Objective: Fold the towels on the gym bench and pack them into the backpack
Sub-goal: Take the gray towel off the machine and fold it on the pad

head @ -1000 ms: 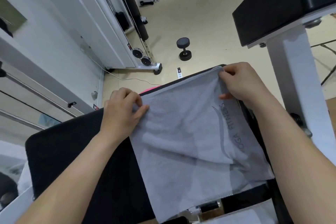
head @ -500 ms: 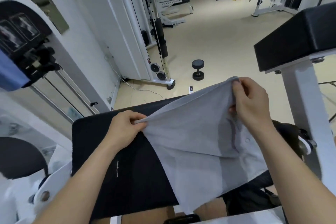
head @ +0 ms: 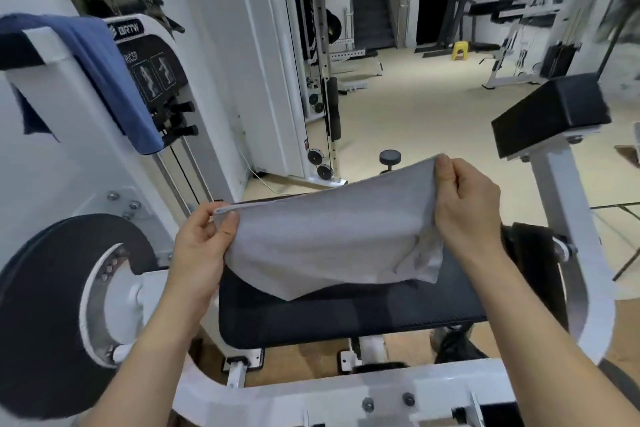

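- Head view, far left: a dark blue cloth towel (head: 104,80) hangs draped over the white arm of a weight machine, well apart from the hands; I'd guess it waits its turn, since nothing holds it.
- Below it sits the machine's round black padded roller (head: 52,305), near the left forearm.
- The left hand (head: 201,250) pinches the left top corner of a pale grey folded cotton towel (head: 329,239), thumb on the near face and fingers curled behind, so the top edge stays taut.
- The grey towel is lifted clear above the black padded gym bench seat (head: 346,319), its lower edge sagging to a point just over the pad; held up like this, it looks ready for another fold or for carrying off.
- The right hand (head: 464,204) clenches the right top corner, raised higher than the left, so the edge slopes.
- Far right, a black rectangular pad on a white post (head: 550,114) stands beyond the hands.
- No backpack shows, so packing looks undone.
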The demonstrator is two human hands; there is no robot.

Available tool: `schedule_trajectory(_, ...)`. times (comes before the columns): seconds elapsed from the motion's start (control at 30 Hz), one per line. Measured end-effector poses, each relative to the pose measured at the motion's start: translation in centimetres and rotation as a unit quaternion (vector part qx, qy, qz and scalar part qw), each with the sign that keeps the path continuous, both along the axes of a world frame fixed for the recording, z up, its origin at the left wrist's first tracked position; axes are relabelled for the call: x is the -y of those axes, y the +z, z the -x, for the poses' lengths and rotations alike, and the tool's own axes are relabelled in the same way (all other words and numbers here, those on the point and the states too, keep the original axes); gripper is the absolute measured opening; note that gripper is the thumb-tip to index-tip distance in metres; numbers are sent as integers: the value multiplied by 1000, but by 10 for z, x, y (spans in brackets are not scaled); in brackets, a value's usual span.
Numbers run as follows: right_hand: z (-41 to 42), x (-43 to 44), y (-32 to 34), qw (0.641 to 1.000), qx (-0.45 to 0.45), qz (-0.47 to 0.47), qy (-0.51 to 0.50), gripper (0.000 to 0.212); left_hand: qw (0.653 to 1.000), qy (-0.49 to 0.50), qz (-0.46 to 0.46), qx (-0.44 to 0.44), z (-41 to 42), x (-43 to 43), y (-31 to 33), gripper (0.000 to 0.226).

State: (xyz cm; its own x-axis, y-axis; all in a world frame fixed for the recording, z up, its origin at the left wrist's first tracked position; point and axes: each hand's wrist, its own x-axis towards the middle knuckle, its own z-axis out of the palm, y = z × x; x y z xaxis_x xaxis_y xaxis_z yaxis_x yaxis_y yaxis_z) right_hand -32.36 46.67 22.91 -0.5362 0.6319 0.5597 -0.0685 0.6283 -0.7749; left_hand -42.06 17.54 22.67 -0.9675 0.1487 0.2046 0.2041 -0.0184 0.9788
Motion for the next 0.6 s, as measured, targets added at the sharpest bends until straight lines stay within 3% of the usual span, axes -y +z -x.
schedule_trajectory(0.1,-19,39,22,998,-19,-11,57,47,997,17,77,22,-17,40,-2,13)
schedule_trajectory(0.23,-39,94,52,979,29,-56,192,46,953,18,302,-6,-37,76,-7,14)
schedule_trajectory(0.33,-47,133,69,950,92,-100,283,45,976,-66,201,-60,-67,67,19,16)
schedule_trajectory(0.47,-53,165,81,926,118,-126,336,42,970,-232,61,-41,-97,39,49,49)
schedule_trajectory(0.6,-61,174,87,926,130,-64,348,28,961,-274,-26,23,-105,35,49,35)
